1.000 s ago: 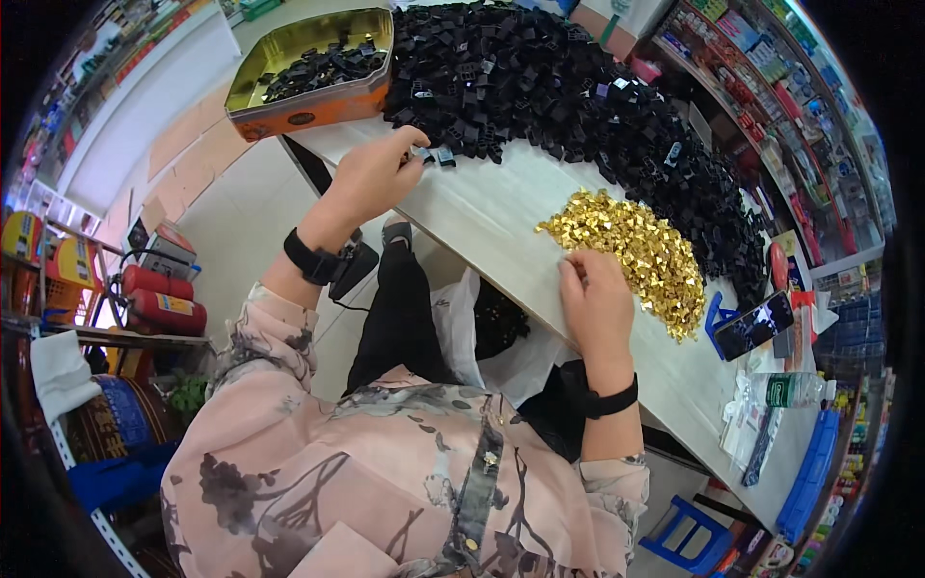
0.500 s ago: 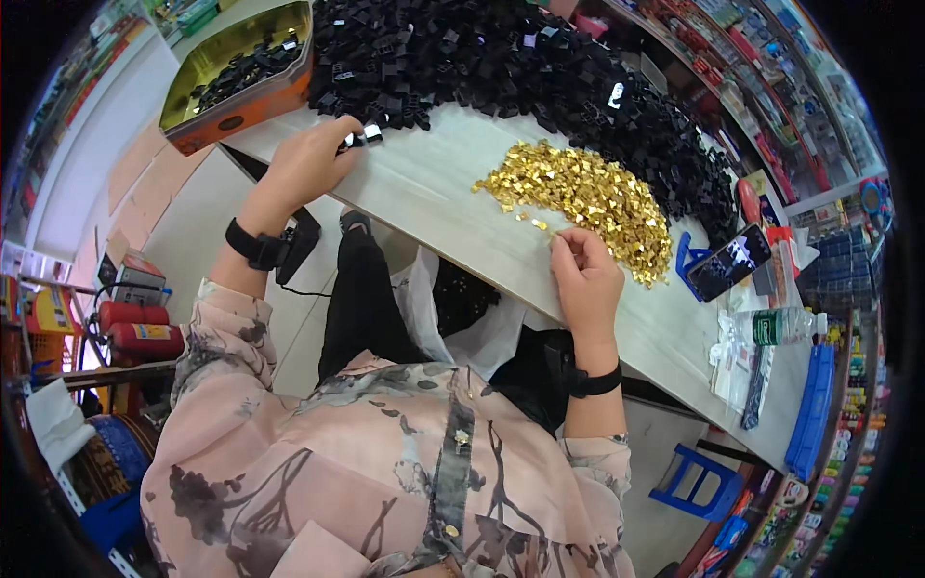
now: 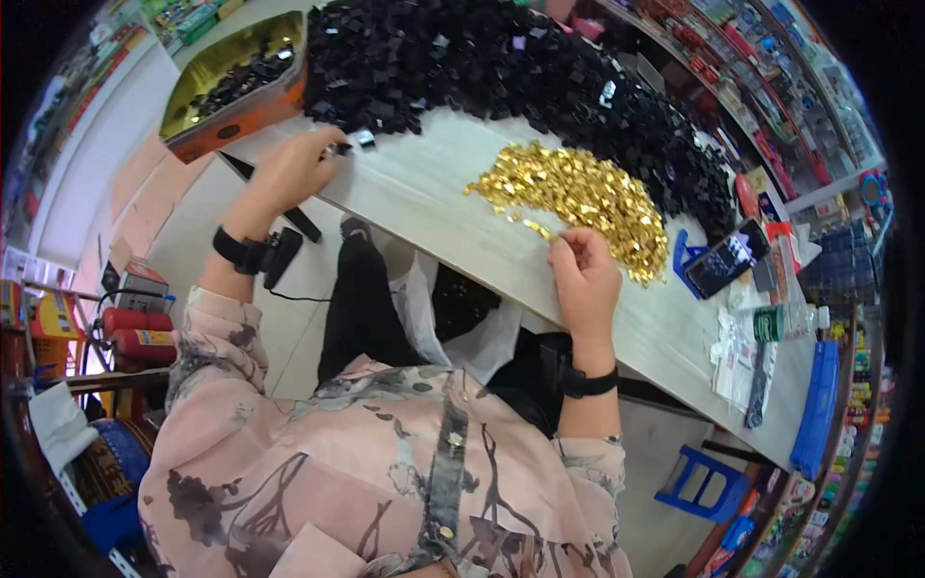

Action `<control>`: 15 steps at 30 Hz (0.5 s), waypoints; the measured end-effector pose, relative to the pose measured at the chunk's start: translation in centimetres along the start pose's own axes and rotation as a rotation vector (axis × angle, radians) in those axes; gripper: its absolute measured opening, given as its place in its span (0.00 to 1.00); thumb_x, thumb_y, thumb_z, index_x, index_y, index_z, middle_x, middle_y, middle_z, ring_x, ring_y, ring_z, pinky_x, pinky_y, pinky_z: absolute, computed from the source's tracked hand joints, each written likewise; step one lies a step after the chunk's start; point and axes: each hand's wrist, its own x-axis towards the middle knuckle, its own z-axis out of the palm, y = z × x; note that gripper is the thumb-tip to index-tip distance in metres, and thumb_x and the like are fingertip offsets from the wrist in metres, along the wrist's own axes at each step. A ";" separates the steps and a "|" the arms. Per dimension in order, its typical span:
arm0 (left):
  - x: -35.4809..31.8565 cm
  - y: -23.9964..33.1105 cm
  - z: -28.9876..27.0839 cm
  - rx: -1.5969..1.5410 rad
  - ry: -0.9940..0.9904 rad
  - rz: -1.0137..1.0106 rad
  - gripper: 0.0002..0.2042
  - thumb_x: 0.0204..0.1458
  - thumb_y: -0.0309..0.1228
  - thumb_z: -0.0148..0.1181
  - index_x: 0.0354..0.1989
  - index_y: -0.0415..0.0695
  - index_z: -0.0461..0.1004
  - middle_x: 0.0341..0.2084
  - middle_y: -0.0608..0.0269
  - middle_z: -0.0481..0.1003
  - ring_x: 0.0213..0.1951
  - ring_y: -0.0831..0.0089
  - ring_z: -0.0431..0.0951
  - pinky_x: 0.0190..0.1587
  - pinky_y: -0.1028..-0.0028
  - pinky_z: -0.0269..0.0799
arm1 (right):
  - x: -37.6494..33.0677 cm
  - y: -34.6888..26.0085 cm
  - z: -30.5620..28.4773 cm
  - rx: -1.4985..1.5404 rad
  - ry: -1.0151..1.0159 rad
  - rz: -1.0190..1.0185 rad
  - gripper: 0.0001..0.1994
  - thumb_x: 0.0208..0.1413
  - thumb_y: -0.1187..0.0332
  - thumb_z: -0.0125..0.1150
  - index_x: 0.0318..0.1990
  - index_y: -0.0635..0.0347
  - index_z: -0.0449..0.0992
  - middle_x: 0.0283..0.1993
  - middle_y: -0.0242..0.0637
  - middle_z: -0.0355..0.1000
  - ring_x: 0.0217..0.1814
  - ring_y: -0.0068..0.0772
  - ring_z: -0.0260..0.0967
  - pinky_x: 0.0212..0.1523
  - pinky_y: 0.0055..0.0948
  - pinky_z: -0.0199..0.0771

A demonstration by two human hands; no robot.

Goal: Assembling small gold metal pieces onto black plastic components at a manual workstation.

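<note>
At the table's left edge, my left hand (image 3: 289,171) is closed, with a small dark piece (image 3: 337,149) at its fingertips. A shiny black square piece (image 3: 362,139) lies on the table just beyond those fingers. My right hand (image 3: 586,270) rests at the near side of a pile of small gold pieces (image 3: 578,193), thumb and forefinger pinched together. What the pinch holds, if anything, is too small to make out. A few loose gold pieces (image 3: 538,229) lie by its fingertips. A large heap of black pieces (image 3: 462,67) spreads along the far side.
An orange box with a gold inside (image 3: 236,125) holds more black pieces, back left. To the right are a phone on a blue stand (image 3: 727,258), a clear bottle (image 3: 785,323) and a blue tray (image 3: 815,409). A white bag (image 3: 414,313) hangs open below the table edge.
My left hand has drawn back slightly to the left and down, and the shiny black piece near its fingers now lies apart. My right hand has hardly moved.
</note>
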 end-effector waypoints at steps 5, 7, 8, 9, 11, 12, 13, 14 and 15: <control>-0.5 3.0 1.2 -0.784 -0.053 -0.016 0.13 0.53 0.32 0.56 0.45 0.41 0.72 0.25 0.69 0.70 0.25 0.82 0.70 0.26 0.81 0.66 | -0.4 -0.4 0.2 -0.091 0.008 -0.099 0.06 0.54 0.75 0.55 0.38 0.66 0.73 0.28 0.27 0.69 0.27 0.15 0.63 0.30 0.16 0.64; -1.0 6.0 1.7 -0.988 -0.114 -0.028 0.12 0.54 0.31 0.56 0.45 0.41 0.72 0.26 0.70 0.70 0.25 0.85 0.70 0.25 0.83 0.65 | -0.4 -0.3 0.4 -0.072 0.026 -0.126 0.07 0.54 0.75 0.55 0.40 0.65 0.73 0.28 0.26 0.68 0.27 0.15 0.62 0.30 0.16 0.63; -1.1 6.7 2.2 -1.020 -0.107 -0.006 0.12 0.54 0.31 0.56 0.46 0.42 0.72 0.26 0.69 0.70 0.24 0.85 0.70 0.24 0.83 0.64 | -0.3 -0.3 0.7 -0.059 0.030 -0.138 0.07 0.54 0.75 0.55 0.40 0.65 0.73 0.28 0.26 0.68 0.27 0.14 0.62 0.29 0.16 0.63; -1.1 8.0 2.5 -1.056 -0.154 0.016 0.12 0.55 0.32 0.55 0.46 0.42 0.72 0.26 0.69 0.70 0.24 0.85 0.70 0.24 0.83 0.64 | -0.4 -0.1 0.5 -0.061 0.032 -0.153 0.07 0.54 0.75 0.55 0.40 0.65 0.73 0.28 0.26 0.68 0.27 0.14 0.62 0.29 0.16 0.63; -0.7 10.5 3.1 -1.125 -0.254 0.017 0.12 0.55 0.33 0.54 0.45 0.42 0.71 0.26 0.69 0.71 0.23 0.85 0.70 0.23 0.83 0.64 | -0.5 0.4 0.2 -0.117 0.016 -0.155 0.08 0.54 0.74 0.56 0.41 0.65 0.74 0.29 0.26 0.68 0.28 0.14 0.62 0.29 0.15 0.62; -0.6 11.2 3.7 -1.157 -0.299 -0.015 0.11 0.56 0.33 0.53 0.44 0.42 0.71 0.26 0.69 0.71 0.23 0.84 0.70 0.23 0.83 0.64 | -0.4 0.6 0.4 -0.138 -0.003 -0.156 0.08 0.54 0.74 0.56 0.41 0.64 0.74 0.30 0.26 0.68 0.28 0.14 0.62 0.30 0.15 0.62; -0.5 11.9 4.3 -1.153 -0.283 -0.019 0.11 0.56 0.33 0.53 0.44 0.42 0.71 0.26 0.69 0.71 0.23 0.84 0.70 0.23 0.83 0.64 | -0.3 0.7 0.6 -0.131 -0.012 -0.169 0.08 0.54 0.74 0.56 0.41 0.64 0.74 0.30 0.26 0.68 0.28 0.14 0.62 0.30 0.15 0.62; -0.2 12.9 4.8 -1.284 -0.345 -0.022 0.11 0.56 0.34 0.53 0.44 0.43 0.71 0.25 0.69 0.71 0.23 0.84 0.70 0.22 0.83 0.64 | -0.3 0.7 0.6 -0.065 0.003 -0.142 0.08 0.55 0.73 0.57 0.41 0.64 0.74 0.30 0.26 0.68 0.28 0.14 0.62 0.30 0.15 0.62; 0.0 13.6 5.3 -1.415 -0.408 -0.026 0.11 0.56 0.34 0.53 0.44 0.43 0.71 0.25 0.69 0.71 0.22 0.84 0.69 0.22 0.83 0.64 | -0.2 0.7 0.7 0.001 0.016 -0.115 0.07 0.55 0.73 0.57 0.41 0.64 0.74 0.30 0.25 0.68 0.28 0.14 0.62 0.29 0.14 0.62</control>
